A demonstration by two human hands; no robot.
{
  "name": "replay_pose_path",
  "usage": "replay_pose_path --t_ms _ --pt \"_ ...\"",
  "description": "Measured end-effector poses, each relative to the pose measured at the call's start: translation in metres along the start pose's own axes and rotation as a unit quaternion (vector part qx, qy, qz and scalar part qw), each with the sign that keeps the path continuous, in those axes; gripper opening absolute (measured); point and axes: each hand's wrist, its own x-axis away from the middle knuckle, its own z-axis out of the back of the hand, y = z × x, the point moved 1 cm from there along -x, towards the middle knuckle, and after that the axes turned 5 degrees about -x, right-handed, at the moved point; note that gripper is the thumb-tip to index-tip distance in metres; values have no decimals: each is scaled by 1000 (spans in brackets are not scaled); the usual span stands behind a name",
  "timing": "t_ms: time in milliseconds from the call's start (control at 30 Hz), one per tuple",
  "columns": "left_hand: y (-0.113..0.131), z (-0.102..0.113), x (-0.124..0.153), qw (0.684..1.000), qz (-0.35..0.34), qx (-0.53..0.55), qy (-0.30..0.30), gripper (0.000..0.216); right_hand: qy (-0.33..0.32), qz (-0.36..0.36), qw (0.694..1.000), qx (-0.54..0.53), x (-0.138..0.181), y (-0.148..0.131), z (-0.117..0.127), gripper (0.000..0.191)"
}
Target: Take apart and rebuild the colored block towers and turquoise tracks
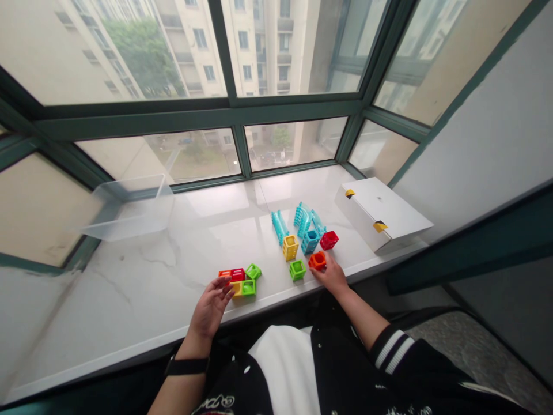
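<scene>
My right hand (332,276) pinches an orange block (317,261), best kept level and clear of the green cube (297,271); whether my left hand (211,304) grips a yellow block (237,289), I cannot tell.

Bright, soft daylight through windows (298,49)

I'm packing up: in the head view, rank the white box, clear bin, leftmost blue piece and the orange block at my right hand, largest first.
1. White box and clear bin: too alike to rank
2. Leftmost blue piece
3. Orange block, partly hidden by the right hand
</scene>
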Motion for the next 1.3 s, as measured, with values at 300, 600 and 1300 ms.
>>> replay_pose_path --t_ms 300,600,1300 --pt "-3 -1 -3 1000 -12 -4 29 34 21 14 1000 -5 2 2 -4 75" --pt "-6 8 -6 999 -12 -5 41 31 19 2 999 -30 4 -7 -1 84" --pt "0 16 0 985 -117 -98 76 37 11 25 999 -23 14 -20 41 84"
